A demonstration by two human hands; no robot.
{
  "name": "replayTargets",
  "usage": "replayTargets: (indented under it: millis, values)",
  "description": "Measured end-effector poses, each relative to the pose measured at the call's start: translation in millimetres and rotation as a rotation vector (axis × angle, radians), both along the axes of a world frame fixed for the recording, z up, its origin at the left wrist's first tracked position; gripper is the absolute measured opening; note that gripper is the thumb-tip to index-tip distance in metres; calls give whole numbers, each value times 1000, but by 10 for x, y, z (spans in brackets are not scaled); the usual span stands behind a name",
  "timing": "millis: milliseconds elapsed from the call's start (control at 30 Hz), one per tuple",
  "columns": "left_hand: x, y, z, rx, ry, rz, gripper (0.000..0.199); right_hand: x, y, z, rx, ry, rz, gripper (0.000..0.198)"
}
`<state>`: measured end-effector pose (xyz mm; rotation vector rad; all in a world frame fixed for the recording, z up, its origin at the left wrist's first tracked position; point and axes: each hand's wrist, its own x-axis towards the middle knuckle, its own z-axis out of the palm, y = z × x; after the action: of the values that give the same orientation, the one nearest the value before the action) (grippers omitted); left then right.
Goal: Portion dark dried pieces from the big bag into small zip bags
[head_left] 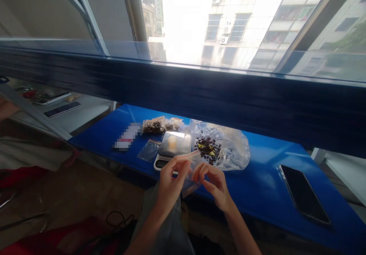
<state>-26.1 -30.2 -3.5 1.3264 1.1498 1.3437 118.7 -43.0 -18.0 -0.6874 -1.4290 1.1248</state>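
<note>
A small clear zip-lock bag (190, 184) with a red line along its top is between my two hands, over the table's front edge. My left hand (172, 182) is closed, pinching the bag near its top left. At the bag's right side, my right hand (214, 182) has its fingers curled against the plastic. Just behind them is a digital scale (183, 145) with a small round pale cup (172, 141) on its plate. Right of the scale, a large open clear plastic bag (236, 150) holds dark pieces (207, 146) with some yellow-green bits.
The blue table (265, 194) bears a flat clear bag (149, 150), filled bags of dark material (156, 125), a blurred-out packet (127, 137) and a black phone (304, 194). A blue shelf beam (183, 89) crosses above. Another person's arm (7, 108) shows at left.
</note>
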Motion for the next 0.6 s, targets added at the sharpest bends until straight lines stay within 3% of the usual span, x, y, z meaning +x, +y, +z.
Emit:
replayTargets:
  millis: [67, 200, 367, 500, 600]
  values:
    - [-76, -81, -7, 26, 8, 26, 19, -70, -79, -50, -53, 103, -28, 26]
    - [-188, -247, -14, 60, 80, 18, 20, -159, -152, -125, -223, 247, -235, 15]
    - [-282, -403, 12, 108, 162, -51, 13, -262, -312, -5, -222, 47, -158, 20]
    - [-402, -491, 54, 149, 167, -10, 8, -337, -451, 124, -184, -77, -240, 22]
    - [-499, -539, 86, 246, 174, 26, 15, -391, -502, 168, -155, -150, -274, 17]
